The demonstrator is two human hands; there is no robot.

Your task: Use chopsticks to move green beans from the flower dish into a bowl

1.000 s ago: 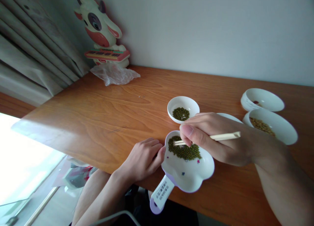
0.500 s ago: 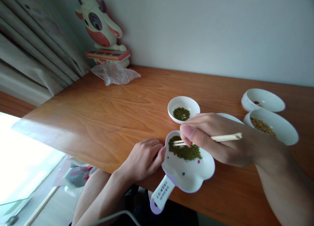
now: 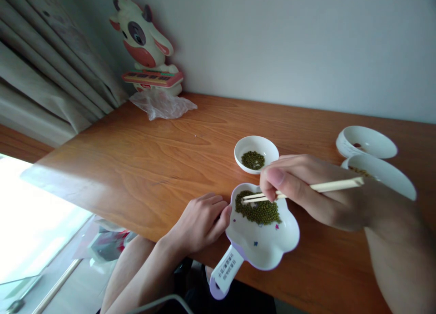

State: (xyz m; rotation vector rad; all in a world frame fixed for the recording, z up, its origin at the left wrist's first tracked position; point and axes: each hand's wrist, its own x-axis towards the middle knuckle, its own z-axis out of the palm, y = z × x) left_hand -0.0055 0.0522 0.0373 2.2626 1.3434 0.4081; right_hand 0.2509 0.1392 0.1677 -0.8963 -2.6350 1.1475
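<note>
My right hand (image 3: pixel 316 193) grips a pair of wooden chopsticks (image 3: pixel 327 186), whose tips sit in a heap of green mung beans (image 3: pixel 259 211). The beans lie in a white flower-shaped dish (image 3: pixel 269 246) with a lilac handle, near the table's front edge. My left hand (image 3: pixel 200 221) rests on the table with its fingers curled, thumb touching the dish's left rim. Just behind stands a small white round bowl (image 3: pixel 256 143) holding more green beans.
At the right stand two white bowls, one (image 3: pixel 381 171) with brownish beans, one (image 3: pixel 366 139) nearly bare. A cow-shaped toy (image 3: pixel 145 43) and a crumpled clear plastic bag (image 3: pixel 161 104) sit at the back left by the curtain. The wooden table (image 3: pixel 136 159) meets a grey wall.
My right hand has slid back to the right along the chopsticks, showing more of their length. The tips stay in the beans. My left hand has not moved.
</note>
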